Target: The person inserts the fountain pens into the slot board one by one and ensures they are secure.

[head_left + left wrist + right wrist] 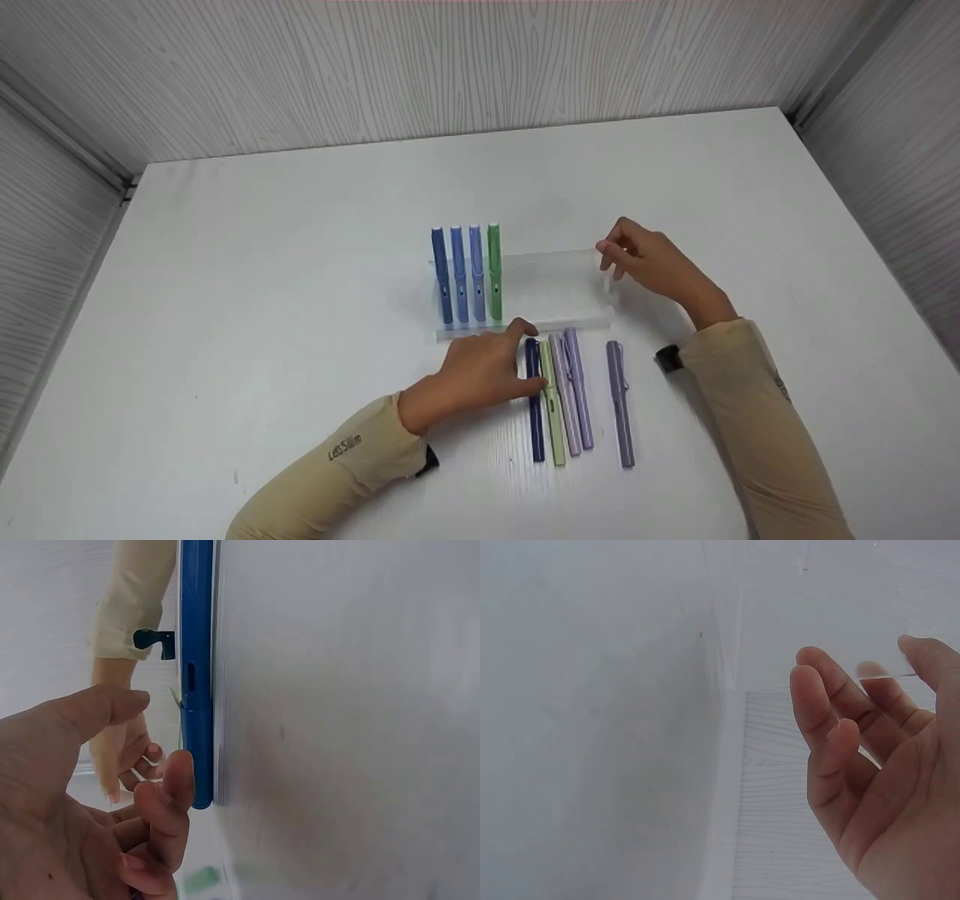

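Observation:
A clear pen rack (559, 289) carries several upright pens at its left: a dark blue pen (442, 276), lighter blue ones and a green pen (495, 271). My right hand (649, 259) pinches the rack's upper right corner, the clear edge between thumb and index finger in the right wrist view. In front of the rack my left hand (484, 371) reaches over a navy pen (535, 405) lying on the table, thumb and index finger spread apart. Beside it lie a pale green pen (553, 412) and two lilac pens (577, 390). Whether the left fingertips touch a pen is unclear.
A greyish purple pen (621, 405) lies apart at the right, its clip facing right. The white table (262, 300) extends around the rack. Wood-grained panels (450, 67) stand behind it and at both sides.

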Action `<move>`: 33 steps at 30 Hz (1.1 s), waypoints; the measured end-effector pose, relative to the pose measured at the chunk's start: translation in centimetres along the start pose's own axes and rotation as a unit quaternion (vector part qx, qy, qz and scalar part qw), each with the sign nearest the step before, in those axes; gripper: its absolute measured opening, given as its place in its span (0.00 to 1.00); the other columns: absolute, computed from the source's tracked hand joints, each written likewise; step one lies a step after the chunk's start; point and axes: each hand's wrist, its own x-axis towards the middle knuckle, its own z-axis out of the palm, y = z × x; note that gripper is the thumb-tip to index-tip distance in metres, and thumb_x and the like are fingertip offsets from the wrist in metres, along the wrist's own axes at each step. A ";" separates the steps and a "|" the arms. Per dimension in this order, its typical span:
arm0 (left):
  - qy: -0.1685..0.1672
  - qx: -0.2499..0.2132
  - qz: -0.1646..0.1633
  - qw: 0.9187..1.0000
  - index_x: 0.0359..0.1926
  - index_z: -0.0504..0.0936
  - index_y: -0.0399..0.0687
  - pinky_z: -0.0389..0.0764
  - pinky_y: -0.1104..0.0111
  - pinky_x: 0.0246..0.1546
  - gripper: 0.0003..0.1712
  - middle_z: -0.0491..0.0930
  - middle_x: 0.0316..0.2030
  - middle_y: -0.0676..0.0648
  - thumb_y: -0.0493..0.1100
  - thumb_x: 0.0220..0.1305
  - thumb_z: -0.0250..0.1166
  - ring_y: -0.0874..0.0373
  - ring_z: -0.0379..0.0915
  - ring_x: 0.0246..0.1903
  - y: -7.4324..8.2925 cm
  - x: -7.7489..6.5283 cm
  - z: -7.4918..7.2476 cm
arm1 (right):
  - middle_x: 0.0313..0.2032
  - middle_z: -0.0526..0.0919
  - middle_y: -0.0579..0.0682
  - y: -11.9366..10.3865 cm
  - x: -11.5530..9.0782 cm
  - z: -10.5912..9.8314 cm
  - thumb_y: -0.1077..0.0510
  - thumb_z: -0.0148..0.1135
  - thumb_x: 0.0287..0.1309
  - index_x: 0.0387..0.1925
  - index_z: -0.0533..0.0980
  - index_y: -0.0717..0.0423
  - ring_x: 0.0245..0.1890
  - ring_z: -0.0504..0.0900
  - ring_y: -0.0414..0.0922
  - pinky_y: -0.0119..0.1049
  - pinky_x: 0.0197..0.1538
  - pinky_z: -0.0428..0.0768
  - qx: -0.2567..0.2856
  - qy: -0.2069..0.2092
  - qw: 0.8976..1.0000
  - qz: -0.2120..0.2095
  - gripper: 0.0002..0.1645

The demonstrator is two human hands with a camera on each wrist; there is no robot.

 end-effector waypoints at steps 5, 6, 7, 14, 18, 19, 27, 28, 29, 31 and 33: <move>-0.006 -0.009 -0.005 1.000 0.61 0.69 0.50 0.60 0.68 0.17 0.36 0.73 0.21 0.53 0.60 0.55 0.67 0.60 0.63 0.19 -0.2 0.2 0.2 | 0.39 0.85 0.54 -0.1 0.0 -0.1 0.42 0.45 0.71 0.42 0.68 0.57 0.33 0.82 0.46 0.38 0.41 0.73 0.002 -0.001 1.000 -0.005 0.21; -0.008 -0.011 -0.007 1.000 0.60 0.69 0.51 0.60 0.68 0.18 0.36 0.74 0.22 0.53 0.60 0.55 0.67 0.60 0.64 0.19 -0.2 0.3 0.2 | 0.39 0.85 0.54 -0.1 0.0 -0.1 0.42 0.45 0.71 0.42 0.68 0.57 0.33 0.82 0.46 0.38 0.41 0.73 0.002 -0.001 1.000 -0.006 0.21; -0.011 -0.013 -0.010 1.000 0.60 0.69 0.51 0.61 0.68 0.18 0.36 0.76 0.23 0.53 0.60 0.55 0.67 0.60 0.65 0.20 -0.2 0.3 0.2 | 0.39 0.85 0.54 -0.1 0.0 -0.1 0.42 0.45 0.71 0.42 0.68 0.57 0.33 0.82 0.46 0.38 0.41 0.73 0.002 -0.001 1.000 -0.006 0.21; -0.034 -0.030 -0.033 0.998 0.62 0.68 0.49 0.67 0.68 0.22 0.39 0.80 0.31 0.51 0.60 0.54 0.67 0.59 0.71 0.26 -0.1 0.6 0.5 | 0.40 0.85 0.54 -0.1 0.1 0.1 0.41 0.46 0.70 0.43 0.68 0.57 0.34 0.82 0.46 0.38 0.42 0.73 0.000 -0.004 1.000 0.008 0.22; -0.039 -0.028 -0.037 0.998 0.63 0.67 0.47 0.69 0.67 0.24 0.40 0.81 0.33 0.49 0.59 0.54 0.67 0.59 0.72 0.28 0.0 0.6 0.6 | 0.40 0.85 0.53 0.0 0.1 0.1 0.41 0.46 0.70 0.43 0.68 0.56 0.33 0.82 0.45 0.38 0.41 0.73 0.001 -0.006 1.000 0.008 0.22; -0.039 -0.024 -0.036 0.998 0.63 0.67 0.47 0.69 0.67 0.24 0.40 0.82 0.34 0.48 0.59 0.54 0.67 0.58 0.72 0.28 0.1 0.6 0.6 | 0.40 0.85 0.54 0.0 0.0 0.1 0.41 0.46 0.70 0.43 0.68 0.56 0.33 0.82 0.44 0.38 0.41 0.73 0.003 -0.005 1.000 0.006 0.22; -0.034 -0.011 -0.042 0.998 0.64 0.66 0.46 0.70 0.64 0.26 0.40 0.82 0.35 0.46 0.56 0.53 0.67 0.57 0.72 0.28 0.4 0.7 0.7 | 0.40 0.85 0.53 -0.1 -0.2 -0.1 0.40 0.46 0.70 0.42 0.68 0.56 0.31 0.83 0.42 0.38 0.40 0.74 0.012 -0.005 1.000 0.002 0.22; -0.036 -0.012 -0.044 0.998 0.64 0.66 0.46 0.70 0.64 0.26 0.40 0.82 0.35 0.46 0.56 0.53 0.67 0.57 0.72 0.28 0.4 0.7 0.7 | 0.40 0.85 0.53 -0.1 -0.2 -0.1 0.41 0.46 0.70 0.42 0.68 0.56 0.31 0.83 0.42 0.38 0.40 0.74 0.011 -0.004 1.000 0.002 0.22; -0.037 -0.012 -0.045 0.998 0.64 0.65 0.46 0.69 0.64 0.25 0.40 0.82 0.35 0.46 0.56 0.53 0.67 0.57 0.72 0.28 0.4 0.7 0.8 | 0.40 0.85 0.53 -0.1 -0.2 -0.1 0.41 0.46 0.70 0.42 0.68 0.56 0.31 0.83 0.42 0.38 0.39 0.74 0.011 -0.003 1.000 0.002 0.21; -0.040 -0.009 -0.048 0.998 0.64 0.65 0.47 0.69 0.64 0.25 0.40 0.82 0.35 0.46 0.56 0.52 0.68 0.57 0.72 0.28 0.4 0.8 0.9 | 0.40 0.85 0.53 -0.2 -0.2 -0.1 0.41 0.46 0.70 0.42 0.68 0.56 0.32 0.83 0.43 0.37 0.39 0.74 0.011 -0.002 1.000 0.001 0.21; -0.041 -0.008 -0.049 0.998 0.63 0.65 0.48 0.68 0.64 0.25 0.40 0.82 0.35 0.46 0.55 0.51 0.69 0.57 0.72 0.28 0.5 0.9 1.0 | 0.40 0.85 0.54 -0.2 -0.2 -0.1 0.42 0.46 0.70 0.42 0.68 0.56 0.32 0.82 0.43 0.36 0.38 0.74 0.010 -0.001 1.000 -0.001 0.21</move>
